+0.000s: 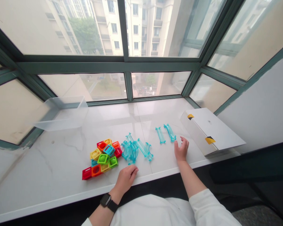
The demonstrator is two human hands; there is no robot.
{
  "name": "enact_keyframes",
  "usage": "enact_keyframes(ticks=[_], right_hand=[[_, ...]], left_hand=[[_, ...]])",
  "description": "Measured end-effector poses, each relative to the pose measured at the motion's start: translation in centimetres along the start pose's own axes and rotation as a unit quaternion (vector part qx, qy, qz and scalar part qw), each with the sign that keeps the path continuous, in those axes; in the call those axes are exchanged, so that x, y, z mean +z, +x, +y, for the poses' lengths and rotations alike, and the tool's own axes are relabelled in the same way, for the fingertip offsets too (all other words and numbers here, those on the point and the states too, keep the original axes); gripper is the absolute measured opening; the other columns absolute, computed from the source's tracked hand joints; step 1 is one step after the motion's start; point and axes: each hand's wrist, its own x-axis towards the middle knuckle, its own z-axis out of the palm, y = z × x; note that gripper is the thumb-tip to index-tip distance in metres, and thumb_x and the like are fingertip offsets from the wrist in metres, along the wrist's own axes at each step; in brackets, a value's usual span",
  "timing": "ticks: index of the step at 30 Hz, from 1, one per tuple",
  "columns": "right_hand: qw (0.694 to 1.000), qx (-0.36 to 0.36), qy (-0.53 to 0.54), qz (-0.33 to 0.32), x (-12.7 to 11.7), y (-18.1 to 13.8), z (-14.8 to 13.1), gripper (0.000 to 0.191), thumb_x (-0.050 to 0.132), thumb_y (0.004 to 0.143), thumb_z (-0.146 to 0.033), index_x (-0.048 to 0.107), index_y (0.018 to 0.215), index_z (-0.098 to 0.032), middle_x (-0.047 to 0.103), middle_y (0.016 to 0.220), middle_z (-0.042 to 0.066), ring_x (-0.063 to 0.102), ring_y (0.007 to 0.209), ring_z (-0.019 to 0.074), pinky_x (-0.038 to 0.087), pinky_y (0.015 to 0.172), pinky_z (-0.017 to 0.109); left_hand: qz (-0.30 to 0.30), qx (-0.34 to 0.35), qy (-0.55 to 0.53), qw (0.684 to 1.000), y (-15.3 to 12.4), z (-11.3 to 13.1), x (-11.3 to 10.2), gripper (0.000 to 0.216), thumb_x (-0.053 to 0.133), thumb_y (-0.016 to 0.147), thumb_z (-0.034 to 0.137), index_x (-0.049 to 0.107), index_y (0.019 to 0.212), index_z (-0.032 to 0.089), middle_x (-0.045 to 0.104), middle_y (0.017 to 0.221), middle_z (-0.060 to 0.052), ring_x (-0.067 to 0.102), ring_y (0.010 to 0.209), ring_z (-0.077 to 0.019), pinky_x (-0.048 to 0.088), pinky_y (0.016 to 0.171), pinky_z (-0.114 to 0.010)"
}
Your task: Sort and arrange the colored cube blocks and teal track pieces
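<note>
My right hand is at the right part of the white sill, thumb and fingers apart, nothing held. Just beyond its thumb lies a clear blue track piece, and a second, straighter track piece lies to the left of that. My left hand rests by the front edge with its fingers curled together; I see nothing in it. In front of it is a pile of clear blue track pieces, with another long track piece at its right. A heap of coloured hollow blocks lies to the left.
At the back left stands a clear plastic bin. A white box with black-and-yellow stickers sits on the right, beyond my right hand. Green-framed windows close off the back of the marble-patterned sill.
</note>
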Motion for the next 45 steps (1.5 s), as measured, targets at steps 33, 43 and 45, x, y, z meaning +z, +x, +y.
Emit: enact_keyframes(ticks=[33,43,45], right_hand=[[0.829,0.117,0.088,-0.54,5.3,-8.1,-23.0,0.029,0.06,0.089,-0.025,0.05,0.062,-0.022,0.052,0.065,0.0,0.049,0.074,0.0192,0.029,0.069,0.031],[0.67,0.379,0.244,-0.59,5.3,-6.5,-23.4,0.02,0.059,0.086,-0.033,0.049,0.071,-0.023,0.042,0.057,-0.007,0.038,0.047,0.0101,0.028,0.049,0.024],[0.619,0.428,0.278,-0.597,5.0,-6.0,-23.5,0.019,0.06,0.086,-0.034,0.05,0.075,-0.022,0.042,0.059,-0.007,0.037,0.046,0.0087,0.026,0.047,0.022]], left_hand=[[0.012,-0.006,-0.041,0.999,-0.2,0.7,0.0,0.039,0.051,0.1,0.031,0.052,0.063,0.02,0.056,0.062,-0.001,0.05,0.06,-0.0147,0.031,0.061,-0.028],[0.038,-0.057,-0.089,0.994,-0.2,0.9,-0.3,0.026,0.051,0.102,0.037,0.065,0.117,0.021,0.07,0.082,-0.004,0.061,0.068,-0.0176,0.044,0.066,-0.028],[0.038,-0.057,-0.084,0.994,-0.1,0.8,-0.2,0.029,0.051,0.102,0.038,0.065,0.12,0.021,0.072,0.086,-0.005,0.063,0.069,-0.0178,0.045,0.066,-0.028]])
